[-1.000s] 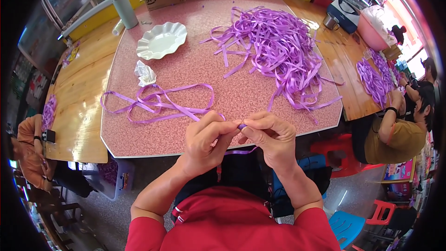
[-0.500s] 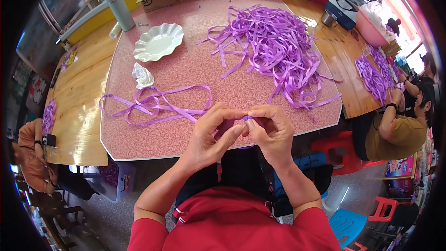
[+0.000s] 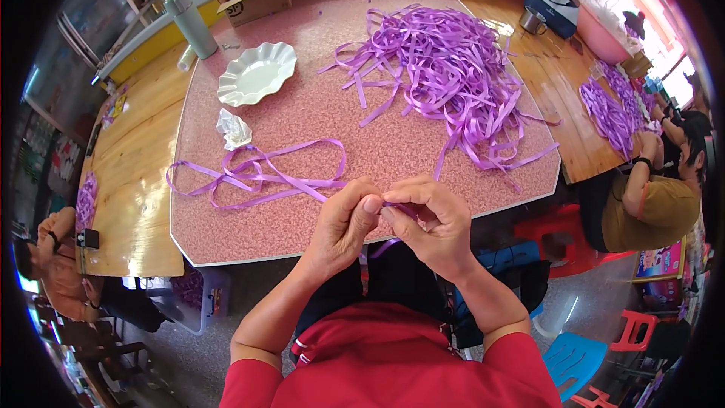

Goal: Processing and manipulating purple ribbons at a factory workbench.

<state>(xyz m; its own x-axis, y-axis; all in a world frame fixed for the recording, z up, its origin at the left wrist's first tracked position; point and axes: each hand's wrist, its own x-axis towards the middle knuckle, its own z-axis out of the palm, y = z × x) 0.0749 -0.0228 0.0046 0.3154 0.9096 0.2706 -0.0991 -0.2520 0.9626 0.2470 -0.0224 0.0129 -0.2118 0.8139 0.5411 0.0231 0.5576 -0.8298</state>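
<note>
Both my hands meet over the near edge of the pink table (image 3: 219, 238), pinching a purple ribbon (image 3: 302, 183). My left hand (image 3: 343, 227) is closed, thumb against the curled fingers, with the ribbon entering it from the table. Beside it, my right hand (image 3: 432, 223) grips a short purple stretch between thumb and fingertips. A bit of ribbon hangs below the hands. The exact fold between the fingertips is hidden. From my left hand the ribbon runs out in loose loops to the left. A large tangled pile of purple ribbons (image 3: 445, 68) lies farther off, right of centre.
On the table stand a scalloped white dish (image 3: 258, 73), crumpled white tissue (image 3: 234, 129), a pale green bottle (image 3: 190, 26) and a cardboard box (image 3: 257, 4). Co-workers sit at both sides, one in a brown shirt (image 3: 653, 208). A red stool (image 3: 563, 238) stands at right.
My hands have drawn closer together and shifted slightly left. My left fingers have curled in more tightly around the ribbon. The view has shifted a little.
</note>
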